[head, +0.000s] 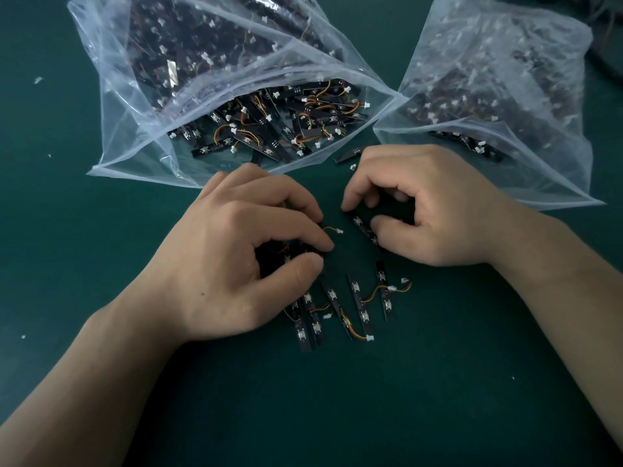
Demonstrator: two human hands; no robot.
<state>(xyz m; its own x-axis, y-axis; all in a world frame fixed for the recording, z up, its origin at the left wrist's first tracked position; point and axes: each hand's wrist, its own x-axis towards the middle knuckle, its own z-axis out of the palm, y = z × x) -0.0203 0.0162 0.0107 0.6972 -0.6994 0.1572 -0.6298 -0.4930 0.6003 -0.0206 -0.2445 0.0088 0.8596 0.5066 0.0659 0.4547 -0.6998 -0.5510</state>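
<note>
Dark green table in soft, dim light

The table (84,237) fills the view edge to edge with a matte, deep green surface. A few small white scraps (37,80) lie scattered toward its left side, well apart. The light is diffuse and shadows are faint. Dark cables (605,64) lie at the far right corner.

Dark green table (101,247). Big clear bag (111,106) full of black strips, upper centre, mouth open toward viewer. Second clear bag (556,156) just beside it, right. Loose circuit strips (357,291) with wires, clustered at centre. Lone strip (347,155) between bags. White scraps (37,79) far left.
</note>
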